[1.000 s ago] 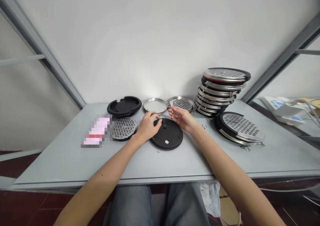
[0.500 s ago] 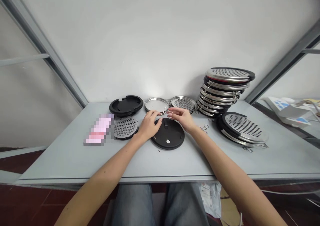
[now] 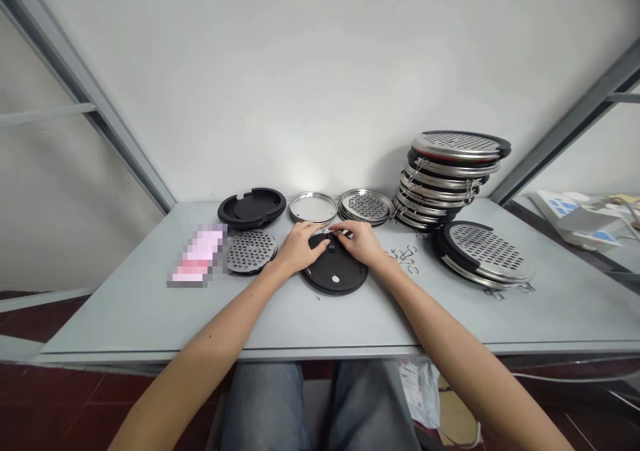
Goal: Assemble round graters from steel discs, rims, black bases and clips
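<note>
A round black disc (image 3: 345, 271) with a white hole near its front and a small raised tab lies on the table before me. My left hand (image 3: 303, 246) is closed on the disc's far left edge, thumb on top and fingers behind. At the far edge, my right hand (image 3: 361, 243) pinches a small silver wire clip (image 3: 331, 232) close to the left fingertips. Whether the clip has caught the disc's rim cannot be made out. Several loose wire clips (image 3: 407, 254) lie right of the disc. A perforated metal plate (image 3: 250, 250) rests to its left.
Behind stand black ring-shaped pieces (image 3: 253, 208), shallow metal lids (image 3: 313, 206) and perforated lids (image 3: 367, 204). A tall stack of clipped discs (image 3: 445, 181) leans at back right, with a smaller stack (image 3: 487, 254) in front. A pixelated pink item (image 3: 200, 254) lies left.
My right hand has moved slightly left and down, bringing the wire clip to the disc's far edge. My left hand stays at the disc. The view has shifted slightly.
</note>
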Demonstrator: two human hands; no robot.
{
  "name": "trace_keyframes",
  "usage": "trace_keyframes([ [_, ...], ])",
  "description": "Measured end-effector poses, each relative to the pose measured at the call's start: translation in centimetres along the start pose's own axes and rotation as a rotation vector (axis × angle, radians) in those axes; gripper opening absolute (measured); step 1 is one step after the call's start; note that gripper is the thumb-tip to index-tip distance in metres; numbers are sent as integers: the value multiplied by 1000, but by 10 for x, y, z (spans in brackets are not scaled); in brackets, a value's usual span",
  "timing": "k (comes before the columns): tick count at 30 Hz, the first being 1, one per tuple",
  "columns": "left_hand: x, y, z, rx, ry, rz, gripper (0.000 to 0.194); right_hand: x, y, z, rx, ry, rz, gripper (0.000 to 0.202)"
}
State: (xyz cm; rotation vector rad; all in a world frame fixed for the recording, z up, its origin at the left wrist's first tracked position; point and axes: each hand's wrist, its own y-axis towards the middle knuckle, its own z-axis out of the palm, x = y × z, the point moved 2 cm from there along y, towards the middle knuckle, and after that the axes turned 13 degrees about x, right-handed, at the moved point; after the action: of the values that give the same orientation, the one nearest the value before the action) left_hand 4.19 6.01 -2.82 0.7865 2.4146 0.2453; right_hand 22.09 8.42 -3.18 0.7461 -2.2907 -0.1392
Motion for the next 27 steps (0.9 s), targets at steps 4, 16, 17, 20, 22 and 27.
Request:
trace_keyframes([
  [4,0,0,-1,31,-2,11,39,-1,0,1,23,-35,17,28],
  [16,5,2,4,42,-18,-22,44,4,-3,0,64,-241,-9,30],
  [17,5,2,4,48,-19,-27,44,4,-3,0,70,-255,-21,30],
  [20,5,3,4,63,-35,-50,45,3,-4,0,82,-286,-51,31],
  [22,5,3,4,69,-44,-72,44,2,-4,1,82,-304,-58,31],
  [27,4,5,5,83,-69,-137,42,3,-4,2,62,-354,-64,29],
])
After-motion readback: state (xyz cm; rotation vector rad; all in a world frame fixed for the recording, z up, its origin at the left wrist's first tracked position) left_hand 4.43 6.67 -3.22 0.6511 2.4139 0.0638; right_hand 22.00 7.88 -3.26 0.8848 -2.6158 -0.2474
